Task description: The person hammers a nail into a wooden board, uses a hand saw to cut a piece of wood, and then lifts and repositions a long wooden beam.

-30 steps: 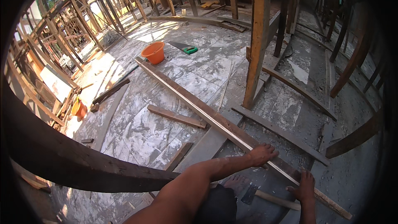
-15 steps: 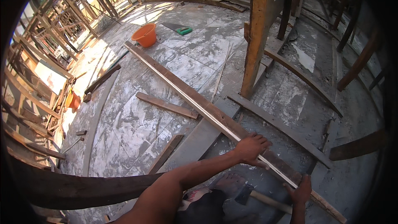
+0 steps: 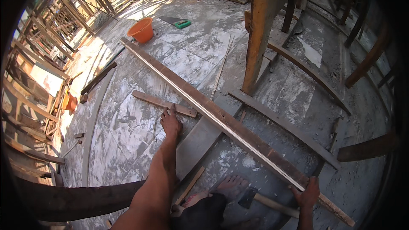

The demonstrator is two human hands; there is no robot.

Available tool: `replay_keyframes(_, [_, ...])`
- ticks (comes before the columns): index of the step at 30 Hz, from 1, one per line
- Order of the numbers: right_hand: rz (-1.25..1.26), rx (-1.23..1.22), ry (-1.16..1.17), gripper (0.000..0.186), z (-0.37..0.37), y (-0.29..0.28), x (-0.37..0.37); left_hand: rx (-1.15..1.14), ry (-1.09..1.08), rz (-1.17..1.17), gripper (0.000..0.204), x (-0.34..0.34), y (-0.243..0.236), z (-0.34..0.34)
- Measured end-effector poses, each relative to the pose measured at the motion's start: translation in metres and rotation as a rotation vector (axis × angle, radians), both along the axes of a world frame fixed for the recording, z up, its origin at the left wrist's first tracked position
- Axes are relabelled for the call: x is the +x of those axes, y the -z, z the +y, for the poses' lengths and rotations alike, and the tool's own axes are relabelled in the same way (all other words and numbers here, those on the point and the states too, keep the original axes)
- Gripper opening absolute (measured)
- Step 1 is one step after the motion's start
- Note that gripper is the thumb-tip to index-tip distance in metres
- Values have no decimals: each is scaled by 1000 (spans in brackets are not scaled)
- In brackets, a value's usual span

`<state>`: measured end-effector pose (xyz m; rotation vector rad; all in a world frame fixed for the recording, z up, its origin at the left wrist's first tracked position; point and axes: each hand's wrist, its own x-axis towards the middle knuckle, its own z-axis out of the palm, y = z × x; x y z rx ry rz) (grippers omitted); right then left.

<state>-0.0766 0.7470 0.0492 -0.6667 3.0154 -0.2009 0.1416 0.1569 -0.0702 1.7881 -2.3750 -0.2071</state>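
My right hand (image 3: 307,192) grips a long brown plank (image 3: 221,119) near its lower end, with a pale strip along one side. The plank runs diagonally toward the upper left. My left hand (image 3: 170,121) is off it, fingers spread, at the near edge of a short board (image 3: 149,100); whether the fingertips touch it is unclear. A hand axe (image 3: 248,196) with a wooden handle lies by my right hand, beside my bare foot (image 3: 230,186). A wide grey board (image 3: 194,149) passes under the long plank.
An orange bucket (image 3: 142,30) and green-handled saw (image 3: 174,21) stand or lie on the dusty tiled floor (image 3: 196,51) beyond. An upright timber post (image 3: 260,34) rises at centre right. Another orange bucket (image 3: 70,101), propped timbers and a dark beam (image 3: 85,198) are at left; more posts and boards at right.
My left hand has left the long plank and moved leftward toward the short board, fingers now spread. My right hand stays on the plank. The view has shifted slightly.
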Motion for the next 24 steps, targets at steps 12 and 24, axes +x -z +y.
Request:
replay_keyframes(12, [-99, -103, -91, 81, 3, -3, -37, -106, 404, -266, 75, -13, -32, -37])
replay_keyframes(24, [-144, -75, -97, 81, -2, -9, -46, -18, 8, 0, 77, -37, -8, -66])
